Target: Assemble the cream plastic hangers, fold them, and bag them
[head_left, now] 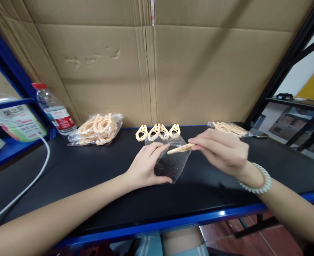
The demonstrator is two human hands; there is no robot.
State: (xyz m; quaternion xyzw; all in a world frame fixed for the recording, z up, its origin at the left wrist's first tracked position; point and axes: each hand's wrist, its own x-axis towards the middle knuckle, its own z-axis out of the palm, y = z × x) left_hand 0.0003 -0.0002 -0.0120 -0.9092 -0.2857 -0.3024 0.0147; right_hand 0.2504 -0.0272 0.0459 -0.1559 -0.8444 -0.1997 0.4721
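Creased brown cardboard (93, 53) closes off the back of the table (87, 177), whose black top ends in a blue front edge (221, 214); reddish floor tiles (255, 238) show below on my right. Looking down through the head camera, I have a flat, pale tan piece (179, 149) in my right hand (221, 149), its fingers clamped together on one end. The piece's long axis runs sideways, nearly level; its free tip points left and dips slightly, and I see it almost edge-on. It is above the table, in front of the mouth of a clear plastic bag (173, 167). My left hand (146, 167) is at that bag, fingers and thumb spread well apart, touching it; whether they pinch the film, I cannot tell. Behind the bag, four looped tan pieces (174, 131) stand in a row, narrow ends upward. Bagged pieces (95, 129) are piled to the left, near a red-capped bottle (57, 112). On the right, a flatter pack (228, 128) lies beside a dark, flat object (257, 133). A white cable (46, 160) curves across the left side.
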